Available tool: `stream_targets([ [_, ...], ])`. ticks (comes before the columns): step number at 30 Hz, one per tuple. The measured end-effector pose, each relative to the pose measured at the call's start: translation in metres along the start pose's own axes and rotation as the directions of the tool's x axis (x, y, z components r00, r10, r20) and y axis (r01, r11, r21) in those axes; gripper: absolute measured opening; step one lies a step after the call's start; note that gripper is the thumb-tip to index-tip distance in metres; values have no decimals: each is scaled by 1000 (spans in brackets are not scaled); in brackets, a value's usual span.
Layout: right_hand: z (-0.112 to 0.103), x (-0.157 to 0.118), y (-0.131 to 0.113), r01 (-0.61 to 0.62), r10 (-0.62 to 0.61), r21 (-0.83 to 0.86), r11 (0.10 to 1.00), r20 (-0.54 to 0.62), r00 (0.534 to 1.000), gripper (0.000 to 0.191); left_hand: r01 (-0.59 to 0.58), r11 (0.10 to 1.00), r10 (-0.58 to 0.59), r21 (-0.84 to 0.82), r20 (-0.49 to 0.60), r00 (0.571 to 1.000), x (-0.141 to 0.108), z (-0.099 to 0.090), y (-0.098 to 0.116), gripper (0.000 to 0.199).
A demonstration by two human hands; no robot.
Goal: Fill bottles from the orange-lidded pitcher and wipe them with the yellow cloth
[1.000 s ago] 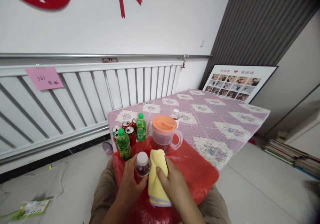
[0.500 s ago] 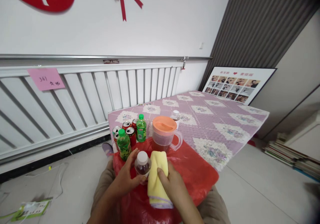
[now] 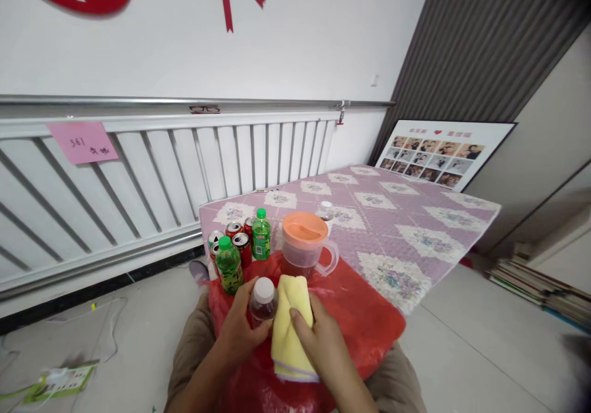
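The left hand (image 3: 241,322) curls around a clear plastic bottle with a white cap (image 3: 264,306) and dark contents, upright over the glossy red plastic sheet (image 3: 362,314) that drapes across the near edge of the purple quilted cover with floral diamonds (image 3: 355,250). The right hand (image 3: 322,337) grips a folded yellow cloth (image 3: 290,333) just beside that bottle, with an orange-lidded translucent plastic pitcher (image 3: 300,253) beyond it. Two green-capped green plastic bottles (image 3: 261,239) and several metal drink cans (image 3: 242,251) cluster toward the cover's left edge.
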State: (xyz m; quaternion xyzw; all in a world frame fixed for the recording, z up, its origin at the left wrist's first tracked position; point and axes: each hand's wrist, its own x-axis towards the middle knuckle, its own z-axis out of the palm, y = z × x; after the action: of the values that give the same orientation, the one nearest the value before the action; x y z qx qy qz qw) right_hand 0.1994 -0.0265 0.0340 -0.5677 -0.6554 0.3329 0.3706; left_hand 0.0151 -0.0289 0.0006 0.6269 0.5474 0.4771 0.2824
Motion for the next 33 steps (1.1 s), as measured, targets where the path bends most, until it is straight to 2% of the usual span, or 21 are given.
stream_targets([
  [4, -6, -3, -17, 18, -19, 92, 996, 13, 1000, 42, 3, 996, 8, 87, -125, 992, -3, 11, -6, 63],
  [7, -5, -1, -15, -8, 8, 86, 996, 8, 1000, 35, 20, 996, -8, 83, -139, 990, -5, 14, -5, 62],
  [9, -2, 3, -8, -49, 49, 45, 998, 3, 999, 34, 17, 998, -11, 56, -103, 995, -6, 11, -2, 62],
  [14, 6, 9, 17, -77, 80, -100, 992, 23, 997, 36, 78, 995, -73, -67, 79, 994, -2, -6, 2, 66],
  [16, 11, 9, 26, -75, 81, -122, 990, 44, 996, 35, 97, 992, -89, -81, 94, 992, -2, -9, 0, 66],
  [18, 15, 9, 31, -69, 79, -142, 987, 66, 995, 34, 106, 991, -101, -81, 62, 993, -4, -5, -4, 66],
  [21, 17, 9, 34, -52, 65, -160, 986, 76, 995, 37, 88, 995, -91, -45, -70, 993, -11, 8, -10, 68],
  [23, 16, 8, 32, -42, 54, -166, 985, 66, 996, 42, 54, 999, -53, 3, -161, 986, -14, 16, -12, 68],
  [25, 11, 6, 25, -31, 36, -146, 989, 35, 999, 45, 7, 999, 2, 45, -205, 979, -15, 22, -12, 66],
  [28, 1, 2, 9, 3, -5, -58, 998, -32, 999, 47, -34, 997, 49, 76, -214, 976, -14, 23, -11, 62],
  [33, -8, -4, -19, 59, -58, 54, 997, -16, 998, 44, 32, 999, -30, 10, -174, 984, -12, 17, -6, 64],
])
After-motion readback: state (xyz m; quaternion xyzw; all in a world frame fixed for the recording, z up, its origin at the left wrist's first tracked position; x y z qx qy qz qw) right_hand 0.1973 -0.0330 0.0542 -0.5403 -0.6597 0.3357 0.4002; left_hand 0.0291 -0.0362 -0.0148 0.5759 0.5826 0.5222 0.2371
